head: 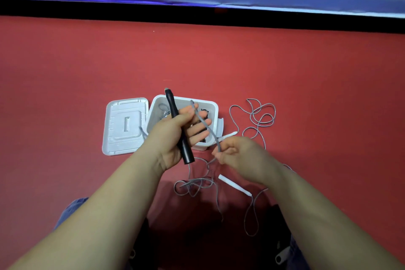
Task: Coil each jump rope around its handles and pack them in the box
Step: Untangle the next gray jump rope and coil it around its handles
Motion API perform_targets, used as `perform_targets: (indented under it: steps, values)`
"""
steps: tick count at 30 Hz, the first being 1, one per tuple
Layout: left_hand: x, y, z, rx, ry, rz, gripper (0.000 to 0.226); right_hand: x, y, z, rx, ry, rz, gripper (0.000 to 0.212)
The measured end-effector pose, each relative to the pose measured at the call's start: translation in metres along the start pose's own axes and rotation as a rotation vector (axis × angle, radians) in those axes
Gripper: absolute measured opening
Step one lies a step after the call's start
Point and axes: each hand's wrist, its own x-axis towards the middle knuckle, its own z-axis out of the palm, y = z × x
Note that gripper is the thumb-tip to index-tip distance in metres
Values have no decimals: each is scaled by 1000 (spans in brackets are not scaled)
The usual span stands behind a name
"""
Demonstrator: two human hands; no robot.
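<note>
My left hand (175, 136) holds a black jump-rope handle (178, 126) upright over the white box (213, 107), thumb across it. A grey cord (206, 125) runs from my left fingers down to my right hand (238, 158), which pinches it. More of this cord lies tangled (195, 184) on the red floor below. A second rope with white handles (235, 184) lies to the right, its grey cord looped (258, 116) beside the box. Inside the box something grey and black shows, mostly hidden by my left hand.
The white box lid (125, 125) lies open-side up just left of the box. A black strip (197, 15) and a blue wall run along the far edge of the red floor (87, 68). My knees and dark straps sit at the bottom of the view.
</note>
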Motion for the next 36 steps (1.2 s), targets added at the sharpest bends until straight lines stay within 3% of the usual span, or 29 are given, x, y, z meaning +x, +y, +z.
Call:
perform_targets:
  steps: [3,8,14,18,22,24,25,28,31,36]
  values:
    - [1,0,-3,131,-3,24,17,-1,-10,-3,292,31,36,17]
    - [-3,-14,-6,636,-73,-46,17,-1,-22,-16,847,74,107,14]
    - [-5,-19,-4,689,-132,4,19,1,-22,-27,1191,113,104,14]
    - [-6,-17,0,622,-139,21,8,2,-20,-29,1097,83,64,15]
    - [-5,-11,3,433,-39,35,10,2,-4,-12,267,-2,58,32]
    - [-7,-6,5,307,-30,17,11,1,4,-3,-103,-33,25,24]
    - [-8,-4,7,258,-30,6,11,1,6,-1,-170,-22,9,17]
    - [-9,1,8,146,-28,-13,15,0,1,-2,-47,33,27,3]
    - [-6,4,3,92,-38,8,15,-1,-8,-2,153,55,45,17]
    - [-7,-8,-2,500,-87,-5,28,-3,-25,-14,750,93,125,14]
